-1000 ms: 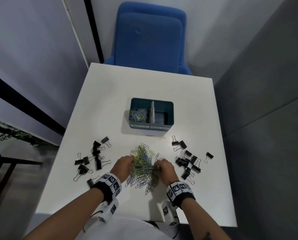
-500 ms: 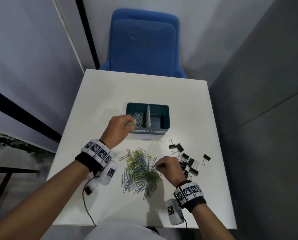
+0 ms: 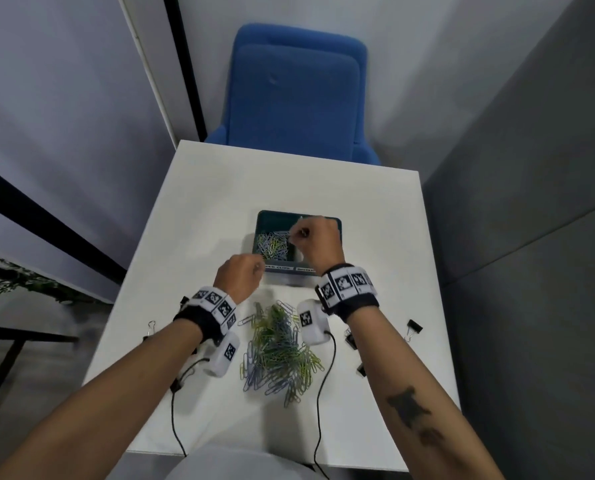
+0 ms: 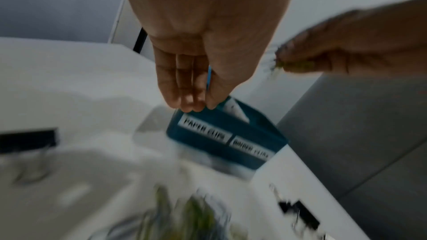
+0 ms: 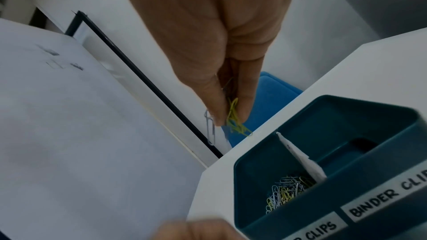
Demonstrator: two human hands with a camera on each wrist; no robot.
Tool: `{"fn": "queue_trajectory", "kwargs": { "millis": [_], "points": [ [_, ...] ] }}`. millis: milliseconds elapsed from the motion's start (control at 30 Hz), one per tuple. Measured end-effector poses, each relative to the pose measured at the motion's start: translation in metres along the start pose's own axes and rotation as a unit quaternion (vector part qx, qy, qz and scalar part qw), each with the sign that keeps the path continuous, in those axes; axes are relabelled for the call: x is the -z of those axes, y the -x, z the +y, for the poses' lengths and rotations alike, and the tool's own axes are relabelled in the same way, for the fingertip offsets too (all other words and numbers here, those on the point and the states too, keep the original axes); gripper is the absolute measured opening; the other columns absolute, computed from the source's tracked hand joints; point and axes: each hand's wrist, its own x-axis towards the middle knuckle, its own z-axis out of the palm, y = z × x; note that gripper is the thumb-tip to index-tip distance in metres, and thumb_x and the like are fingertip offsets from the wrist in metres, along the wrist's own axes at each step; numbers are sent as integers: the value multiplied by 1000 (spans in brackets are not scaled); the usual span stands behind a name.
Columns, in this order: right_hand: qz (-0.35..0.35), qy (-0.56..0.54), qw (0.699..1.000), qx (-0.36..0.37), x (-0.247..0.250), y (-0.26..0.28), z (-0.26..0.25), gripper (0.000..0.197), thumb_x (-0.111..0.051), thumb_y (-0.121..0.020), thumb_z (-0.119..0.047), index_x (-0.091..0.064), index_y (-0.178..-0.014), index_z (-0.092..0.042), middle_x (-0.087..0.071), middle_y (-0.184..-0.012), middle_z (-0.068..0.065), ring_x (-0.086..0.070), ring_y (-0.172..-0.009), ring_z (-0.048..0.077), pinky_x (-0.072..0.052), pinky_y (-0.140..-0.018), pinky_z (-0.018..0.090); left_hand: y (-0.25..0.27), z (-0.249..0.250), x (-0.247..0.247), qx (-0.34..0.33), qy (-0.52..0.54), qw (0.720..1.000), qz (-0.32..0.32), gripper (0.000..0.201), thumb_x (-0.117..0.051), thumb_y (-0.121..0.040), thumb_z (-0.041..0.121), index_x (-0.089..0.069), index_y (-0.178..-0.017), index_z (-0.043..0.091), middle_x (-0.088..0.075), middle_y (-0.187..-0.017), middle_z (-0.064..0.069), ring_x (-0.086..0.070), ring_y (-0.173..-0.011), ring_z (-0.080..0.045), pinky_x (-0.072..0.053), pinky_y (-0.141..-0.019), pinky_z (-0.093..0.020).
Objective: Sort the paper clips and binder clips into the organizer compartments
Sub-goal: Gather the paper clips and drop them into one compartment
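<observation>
1. Teal plastic organizer (image 3: pixel 334 224) sits near the middle of a white table (image 3: pixel 219 209), split by a white divider (image 5: pixel 300 156) into two compartments labelled "PAPER CLIPS" and "BINDER CLIPS".
2. Its left compartment holds a heap of coloured paper clips (image 3: pixel 272 244); the binder-clip side, seen from the right wrist, shows only bare teal floor.
3. Right hand (image 3: pixel 318 242) hovers over the organizer, thumb and fingers pinched together on a small bunch of yellow-green and silver clips (image 5: pixel 233 118), which hang above the paper-clip side.
4. Left hand (image 3: pixel 238 278) is just in front of the organizer's near-left corner; the left wrist view shows its fingers (image 4: pixel 184 87) straight, close together and holding nothing.
5. Loose pile of paper clips (image 3: pixel 278 351) lies on the table between the two forearms, nearer the person.
6. Black binder clips (image 3: pixel 413 329) lie scattered at the table's right side, others partly hidden by the arms.
7. Blue chair (image 3: pixel 296 91) stands beyond the table's far edge.
</observation>
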Motion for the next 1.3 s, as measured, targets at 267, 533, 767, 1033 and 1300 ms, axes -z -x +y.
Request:
{"fn": "queue_trajectory", "kwargs": {
  "millis": [267,533,767,1033,1300],
  "points": [
    [-83,41,995,-30,-22,23,26,33,-77,-80,-28,-67,-109,-16,-70,-102,4,-65,-89,20,-55,-81,35,47,-32,-76,32,-138,966,-216,73,-55,-90,39,-18,-150,22,-17,-158,-3,-23,-139,-30,-33,-107,-49],
    [-339,141,919,-143,-67,141,107,87,-83,-70,-31,-33,-140,-23,-38,-134,10,-51,-114,30,-52,-93,42,85,-32,-106,-97,-200,941,-255,100,-72,-76,45,-6,-150,34,-2,-160,-2,-6,-146,-32,-30,-109,-53],
    [-268,184,943,-72,-97,174,110,62,-77,-72,-29,-39,-120,-29,-35,-123,5,-47,-103,26,-54,-68,37,98,-39,-115,-132,-123,973,-142,71,-70,-73,-5,-46,-135,23,-49,-133,-11,-48,-118,-32,-55,-79,-40],
    [-232,158,956,-91,-100,163,107,26,-57,-84,-5,-58,-110,-12,-50,-111,10,-59,-86,33,-49,-70,37,89,-34,-95,-59,-17,990,-125,20,-59,-86,3,-67,-101,13,-59,-93,-7,-59,-86,-27,-42,-70,-28],
    [-182,79,971,-130,-85,160,116,6,-73,-83,-20,-76,-81,-14,-68,-86,3,-62,-78,19,-50,-70,25,80,-26,-57,-31,69,995,-62,12,-67,-83,2,-72,-83,13,-67,-81,0,-62,-76,-14,-51,-71,-31]
  ]
}}
